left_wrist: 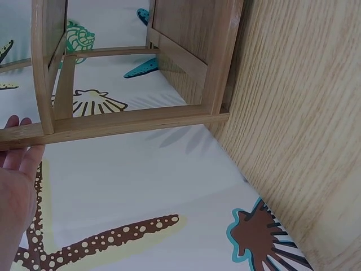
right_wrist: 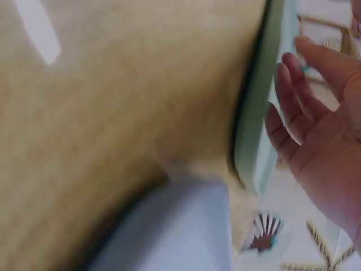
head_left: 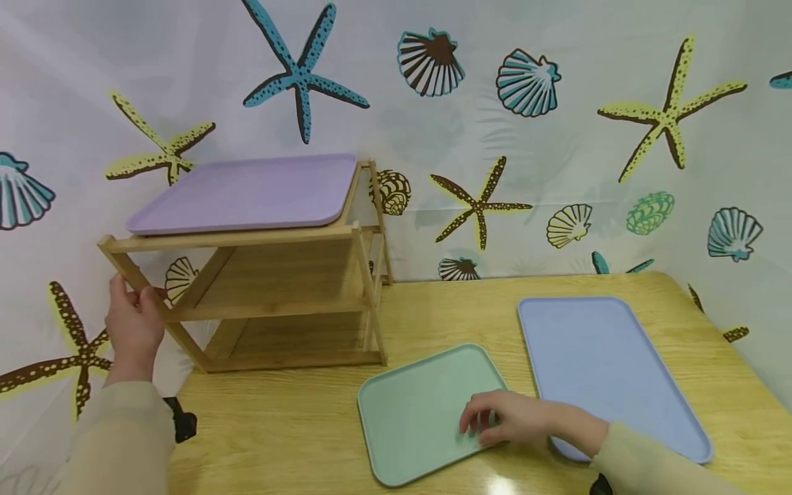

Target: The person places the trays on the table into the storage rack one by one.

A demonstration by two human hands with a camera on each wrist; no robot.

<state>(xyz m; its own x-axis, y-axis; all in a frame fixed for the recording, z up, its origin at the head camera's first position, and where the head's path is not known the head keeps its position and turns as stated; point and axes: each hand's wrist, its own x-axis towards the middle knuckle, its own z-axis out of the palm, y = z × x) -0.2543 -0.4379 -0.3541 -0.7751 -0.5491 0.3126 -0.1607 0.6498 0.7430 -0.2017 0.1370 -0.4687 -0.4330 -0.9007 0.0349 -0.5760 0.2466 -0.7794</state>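
At the left, my left hand grips the outer side post of a wooden three-tier rack; in the left wrist view its fingers wrap that post. A purple tray lies on the rack's top tier. My right hand is over the near right edge of a green tray, with fingers loosely bent and nothing between them. From the right wrist view, the fingertips are close to the green tray's rim; whether they touch it I cannot tell.
A larger blue tray lies on the wooden table right of the green one, partly under the right forearm. Behind the table hangs a cloth printed with starfish and shells. The rack's two lower shelves hold nothing visible.
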